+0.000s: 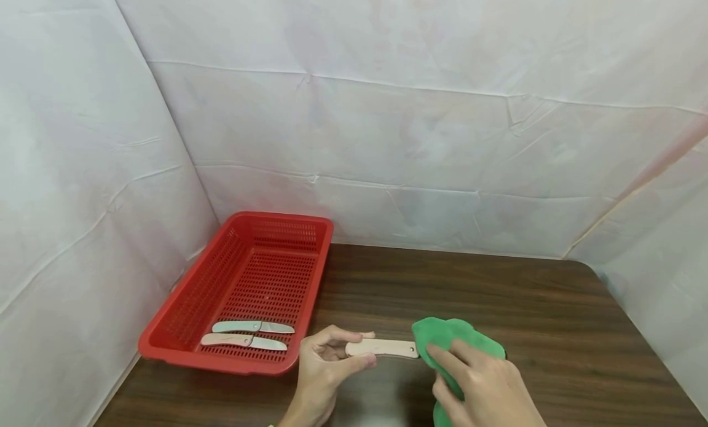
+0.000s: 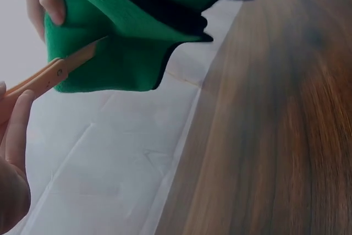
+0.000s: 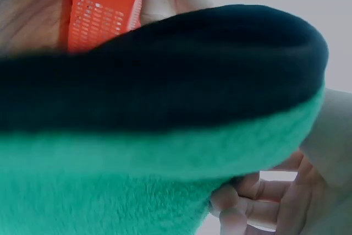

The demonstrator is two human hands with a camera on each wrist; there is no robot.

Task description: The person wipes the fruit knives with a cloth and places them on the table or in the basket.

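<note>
A folding knife (image 1: 387, 348) with a pale pinkish handle lies level in my left hand (image 1: 326, 368), pinched between thumb and fingers at the handle's end. Its blade (image 2: 83, 56) is out and lies against a green cloth (image 1: 450, 338) with dark edging and a hanging loop. My right hand (image 1: 481, 381) grips that cloth around the blade side; in the head view the cloth hides the blade. The cloth fills most of the right wrist view, with the right fingers (image 3: 258, 196) curled at its lower edge.
To the left stands a red perforated plastic basket (image 1: 323, 279). In its near end lie two opened folding knives, one with a pale green handle (image 1: 236, 326) and one with a pinkish handle (image 1: 225, 340). The dark wooden table (image 1: 553, 329) meets white sheeting (image 1: 387, 138) behind and at both sides.
</note>
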